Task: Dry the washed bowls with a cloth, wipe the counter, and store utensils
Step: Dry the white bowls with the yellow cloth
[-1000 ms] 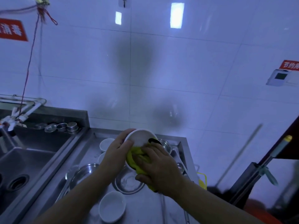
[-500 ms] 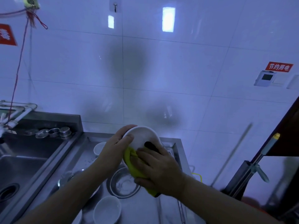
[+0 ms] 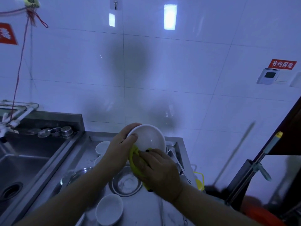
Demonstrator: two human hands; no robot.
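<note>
My left hand (image 3: 120, 149) grips a white bowl (image 3: 149, 137) by its left rim, thumb inside, tilted so its inside faces me above the steel counter (image 3: 146, 207). My right hand (image 3: 156, 168) holds a yellow cloth (image 3: 133, 162) bunched against the bowl's lower edge. Under the hands sits a shallow steel dish (image 3: 126, 183). Another white bowl (image 3: 109, 209) stands upright near the counter's front. Two more white bowls (image 3: 101, 146) sit further back on the left, partly hidden by my left forearm.
A steel sink (image 3: 17, 170) lies at the left, with small metal cups (image 3: 56, 132) on its back ledge and a tap (image 3: 14, 115). A steel plate (image 3: 76, 175) lies left of the dish. A mop handle (image 3: 254, 165) and dark bin stand at the right.
The bowl has been turned so more of its inside faces me. My right hand with the cloth has slid down from inside the bowl to its lower edge.
</note>
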